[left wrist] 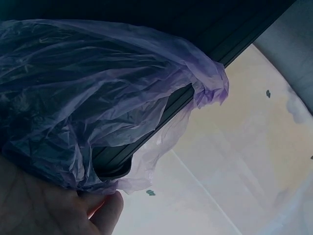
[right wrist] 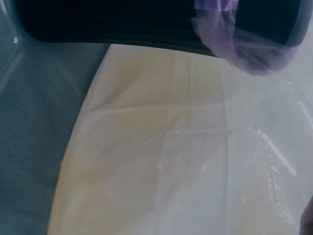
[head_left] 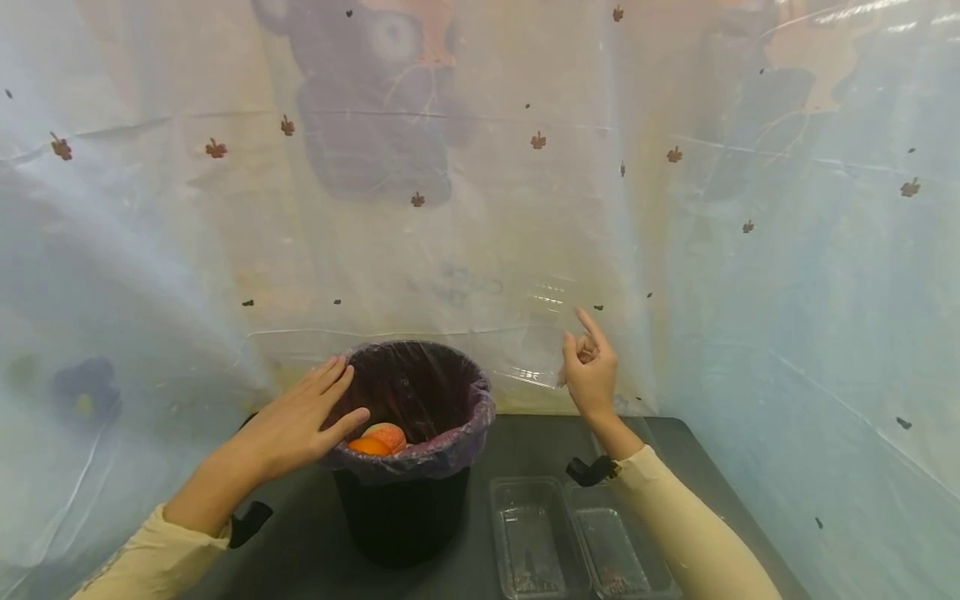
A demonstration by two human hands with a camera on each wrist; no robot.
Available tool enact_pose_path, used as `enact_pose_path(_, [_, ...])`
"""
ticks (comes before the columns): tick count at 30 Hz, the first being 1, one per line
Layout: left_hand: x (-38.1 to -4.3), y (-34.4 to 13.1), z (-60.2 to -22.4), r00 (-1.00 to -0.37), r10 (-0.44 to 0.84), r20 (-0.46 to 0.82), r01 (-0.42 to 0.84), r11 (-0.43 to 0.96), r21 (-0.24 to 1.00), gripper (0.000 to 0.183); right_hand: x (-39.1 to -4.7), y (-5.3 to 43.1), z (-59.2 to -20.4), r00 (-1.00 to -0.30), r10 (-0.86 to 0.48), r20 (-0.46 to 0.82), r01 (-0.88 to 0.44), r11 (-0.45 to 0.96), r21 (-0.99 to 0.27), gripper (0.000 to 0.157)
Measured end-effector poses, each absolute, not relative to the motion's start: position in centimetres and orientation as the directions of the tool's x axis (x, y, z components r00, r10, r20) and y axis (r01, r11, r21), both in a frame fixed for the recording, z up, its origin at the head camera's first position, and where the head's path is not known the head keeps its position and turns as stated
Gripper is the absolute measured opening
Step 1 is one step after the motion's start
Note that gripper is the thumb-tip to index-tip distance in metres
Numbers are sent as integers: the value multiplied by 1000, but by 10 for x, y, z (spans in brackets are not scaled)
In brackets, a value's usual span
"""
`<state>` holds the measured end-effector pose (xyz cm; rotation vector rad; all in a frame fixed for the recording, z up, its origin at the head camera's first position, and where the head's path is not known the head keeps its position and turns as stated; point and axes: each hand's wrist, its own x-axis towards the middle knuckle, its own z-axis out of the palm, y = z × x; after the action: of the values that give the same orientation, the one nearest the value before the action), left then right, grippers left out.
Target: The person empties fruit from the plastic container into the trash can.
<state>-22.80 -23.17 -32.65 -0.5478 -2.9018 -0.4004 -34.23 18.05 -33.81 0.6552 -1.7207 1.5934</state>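
A black bin (head_left: 401, 521) with a thin purple liner bag (head_left: 457, 450) folded over its rim stands on the dark table. Inside it lie an orange fruit (head_left: 367, 447) and a reddish, peach-like fruit (head_left: 387, 434). My left hand (head_left: 296, 425) rests on the bin's left rim, fingers straight. In the left wrist view its fingertips touch the crumpled liner (left wrist: 98, 112). Right of the bin, my right hand (head_left: 592, 375) is raised and holds a clear plastic container (head_left: 528, 375) by its edge. Shiny streaks mark the container (right wrist: 276, 156) in the right wrist view.
Two clear plastic trays (head_left: 498, 533) stand side by side on the table (head_left: 517, 437), below my right forearm. Translucent patterned sheeting (head_left: 480, 233) hangs behind the table and along both sides.
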Motion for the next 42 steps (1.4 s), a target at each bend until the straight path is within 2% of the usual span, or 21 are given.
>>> enact_pose_path(9, [-228, -232, -326, -919, 337, 206, 380, 896, 228, 90, -342, 204, -365, -724, 56, 688, -682, 86, -726, 49])
enact_pose_path(15, [-228, -232, -326, -919, 339, 202, 381, 897, 227, 89, -347, 219, -390, -761, 23, 648, -646, 57, -761, 49])
enact_pose_path(19, [-229, -232, -326, -921, 337, 196, 377, 898, 227, 89, -348, 227, -402, -812, 20, 583, -580, 72, -811, 49])
enact_pose_path(27, [-229, -231, -325, -921, 338, 191, 377, 899, 225, 88, -359, 243, -430, -913, 2, 408, -398, 218, -891, 53])
enact_pose_path(34, [-229, -230, -325, -919, 341, 197, 380, 898, 220, 91, -364, 252, -449, -960, -104, 262, -282, 357, -891, 49])
enact_pose_path(42, [-228, -231, -326, -921, 335, 200, 375, 901, 216, 90, -367, 258, -470, -977, -167, 135, -187, 349, -919, 53])
